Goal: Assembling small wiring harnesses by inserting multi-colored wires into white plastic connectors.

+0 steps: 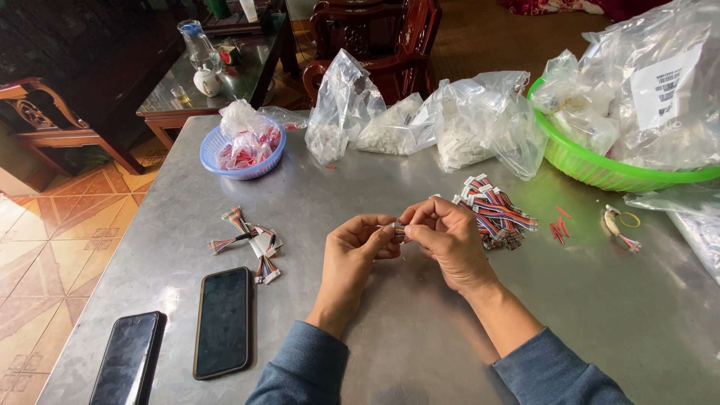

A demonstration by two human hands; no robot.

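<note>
At centre of worktop (420, 330), left hand (358, 244) and right hand (450, 240) meet, fingers closed on small wire connector piece (398, 232) between them. Piece mostly hidden; long axis seems 9-to-3 o'clock, pointing direction cannot tell. At 2 o'clock from hands, pile of coloured wire bundles (499, 211), probably not yet handled. At 9 o'clock, few loose bundles (251, 244) set apart, maybe finished; so work seems at early part. Two phones (222, 321) at 7 o'clock. Plastic bags (465, 124) at 12 o'clock.

A small multicoloured wire harness (398, 232), mostly hidden, pinched above the metal table.
</note>
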